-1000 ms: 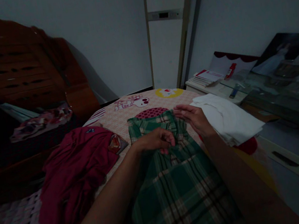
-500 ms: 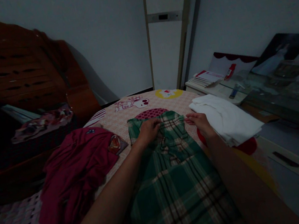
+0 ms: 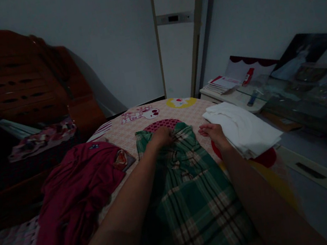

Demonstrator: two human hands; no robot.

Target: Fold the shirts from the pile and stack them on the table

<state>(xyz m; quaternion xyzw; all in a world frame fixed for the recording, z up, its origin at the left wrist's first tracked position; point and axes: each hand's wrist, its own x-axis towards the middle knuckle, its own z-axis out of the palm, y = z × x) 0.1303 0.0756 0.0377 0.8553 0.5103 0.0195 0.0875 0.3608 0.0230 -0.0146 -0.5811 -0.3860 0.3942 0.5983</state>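
Note:
A green plaid garment (image 3: 190, 197) lies lengthwise on the round table, its far end bunched and wrinkled. My left hand (image 3: 163, 136) rests at that far end, fingers closed on the fabric; the fingertips are partly hidden. Just past the garment's right edge is my right hand (image 3: 212, 131), its fingers loosely bent and a small gap between it and the cloth. Folded white cloth (image 3: 242, 128) lies close beside the right hand. To the left sits a crumpled maroon garment (image 3: 78, 194).
A patterned tablecloth (image 3: 116, 140) covers the table. Further left stands a wooden bench (image 3: 20, 83) with cloth and papers on its seat. On the right is a glass-topped cabinet (image 3: 290, 98) with papers and a framed picture. A tall white cabinet-like unit (image 3: 178, 58) stands behind.
My right hand has come away from the garment's far right corner. That corner has drawn in toward my left hand, which stays on the fabric. The view has shifted slightly.

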